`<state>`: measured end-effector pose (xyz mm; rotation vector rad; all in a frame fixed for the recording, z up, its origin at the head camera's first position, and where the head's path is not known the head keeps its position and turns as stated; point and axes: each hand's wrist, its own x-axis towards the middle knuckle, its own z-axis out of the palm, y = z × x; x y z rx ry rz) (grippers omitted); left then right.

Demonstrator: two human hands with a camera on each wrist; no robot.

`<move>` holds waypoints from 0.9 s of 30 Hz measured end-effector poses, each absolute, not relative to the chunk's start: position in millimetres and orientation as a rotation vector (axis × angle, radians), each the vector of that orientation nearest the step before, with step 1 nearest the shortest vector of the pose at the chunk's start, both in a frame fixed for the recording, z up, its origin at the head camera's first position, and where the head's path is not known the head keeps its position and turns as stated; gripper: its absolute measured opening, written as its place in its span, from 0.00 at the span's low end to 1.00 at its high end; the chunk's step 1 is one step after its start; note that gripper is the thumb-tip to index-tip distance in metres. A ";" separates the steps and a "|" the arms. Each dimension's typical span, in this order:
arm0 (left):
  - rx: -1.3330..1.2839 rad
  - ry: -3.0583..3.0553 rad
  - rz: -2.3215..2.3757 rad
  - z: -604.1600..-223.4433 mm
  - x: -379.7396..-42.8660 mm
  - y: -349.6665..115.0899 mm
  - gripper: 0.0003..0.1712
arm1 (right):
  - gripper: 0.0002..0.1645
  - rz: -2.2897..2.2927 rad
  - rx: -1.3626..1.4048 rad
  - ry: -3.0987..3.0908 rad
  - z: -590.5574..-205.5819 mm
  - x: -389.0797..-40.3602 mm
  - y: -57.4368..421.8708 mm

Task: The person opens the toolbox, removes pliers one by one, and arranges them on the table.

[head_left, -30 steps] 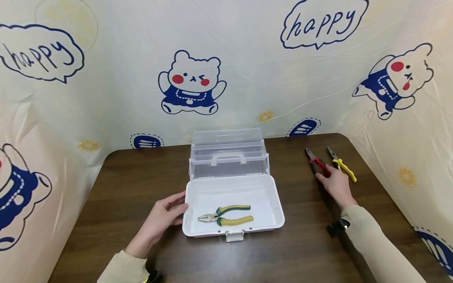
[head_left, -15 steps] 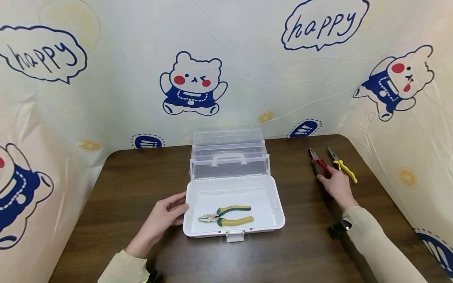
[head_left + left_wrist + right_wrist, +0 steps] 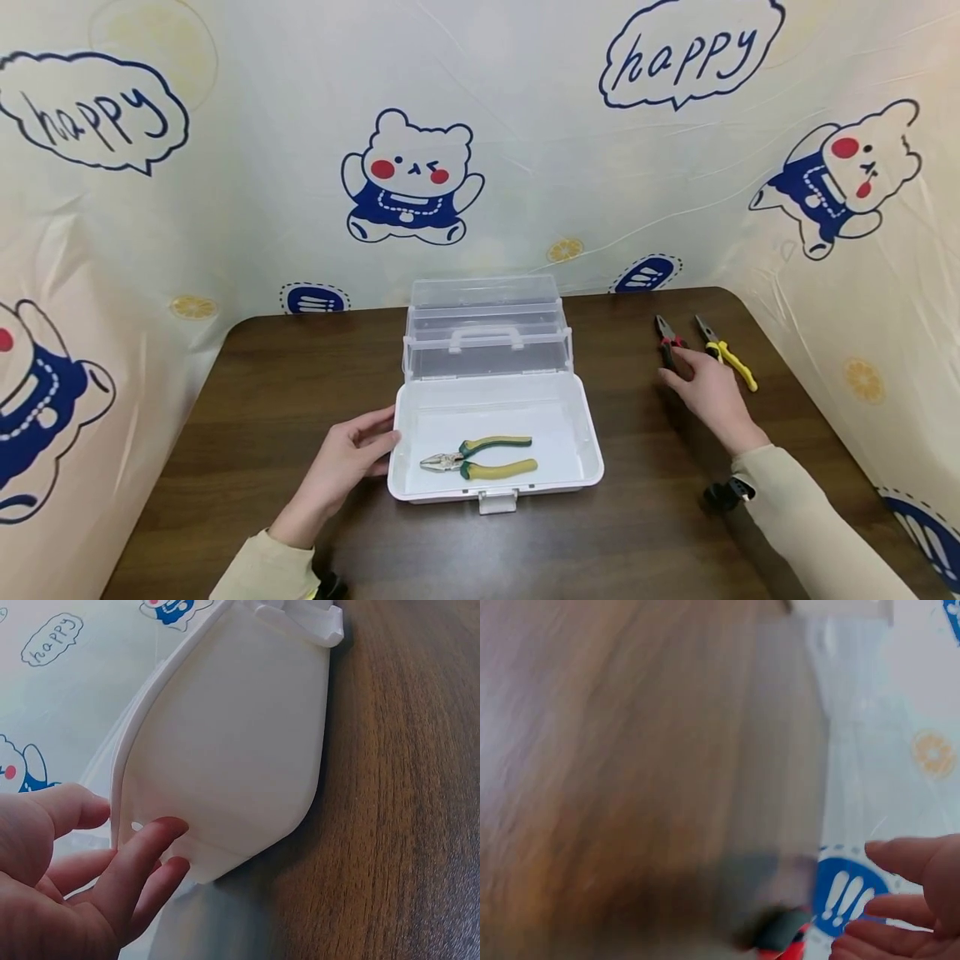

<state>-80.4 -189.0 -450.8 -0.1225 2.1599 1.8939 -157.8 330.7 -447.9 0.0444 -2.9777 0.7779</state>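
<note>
A white plastic toolbox (image 3: 558, 408) stands at mid-table, its clear lid (image 3: 487, 357) swung back. Inside lie combination pliers (image 3: 498, 471) with yellow-green handles, jaws pointing left. My left hand (image 3: 345, 458) holds the box's left end, thumb at the rim and fingers against the outer wall (image 3: 225, 735). Over the handles of red-and-black pliers (image 3: 666, 331) at the back right hovers my right hand (image 3: 708, 396), covering much of them. The right wrist view shows its fingers (image 3: 900, 859) spread apart with nothing between them, beside a blurred bit of those pliers.
Just right of the right hand, yellow-handled long-nose pliers (image 3: 735, 362) lie on the brown wooden table (image 3: 300, 367). A patterned sheet (image 3: 525, 167) with bears and "happy" bubbles hangs behind and at both sides. The box's front latch (image 3: 497, 501) hangs down.
The red-and-black pliers shifted slightly right and turned a little. Since then my right hand has come off the red handle and slid left over the handles. The left hand stays put.
</note>
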 end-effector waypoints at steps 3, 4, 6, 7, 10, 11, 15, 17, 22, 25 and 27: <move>-0.147 2.179 1.884 -450.6 -79.3 -187.8 0.30 | 0.35 0.809 0.109 -3.000 -436.5 -154.2 320.2; -0.156 2.181 1.881 -450.5 -79.0 -187.3 0.30 | 0.36 0.824 0.131 -3.010 -433.0 -152.8 317.0; -0.169 2.176 1.880 -450.0 -78.8 -186.2 0.30 | 0.36 0.865 0.181 -3.013 -426.6 -150.0 310.9; -0.171 2.174 1.880 -449.6 -79.0 -185.7 0.30 | 0.36 0.893 0.207 -3.004 -424.0 -148.6 308.2; -0.176 2.170 1.883 -448.1 -79.6 -184.2 0.30 | 0.34 1.005 0.270 -2.972 -415.9 -144.0 298.4; -0.178 2.171 1.883 -447.5 -79.7 -184.0 0.30 | 0.33 1.043 0.295 -2.957 -413.5 -142.5 294.8; -0.185 2.175 1.881 -446.9 -79.8 -183.8 0.30 | 0.32 1.180 0.394 -2.929 -404.3 -135.3 279.0; -0.178 2.162 1.892 -447.4 -79.8 -184.0 0.30 | 0.31 1.255 0.455 -2.918 -401.7 -132.3 271.9; -0.160 2.146 1.916 -448.5 -79.3 -184.5 0.30 | 0.29 1.449 0.600 -2.905 -400.2 -127.8 256.1; -0.156 2.148 1.913 -448.6 -78.6 -184.8 0.30 | 0.28 1.557 0.672 -2.904 -400.9 -126.8 248.2; -0.155 2.146 1.915 -448.6 -78.4 -185.0 0.30 | 0.27 1.599 0.710 -2.885 -401.2 -126.6 243.6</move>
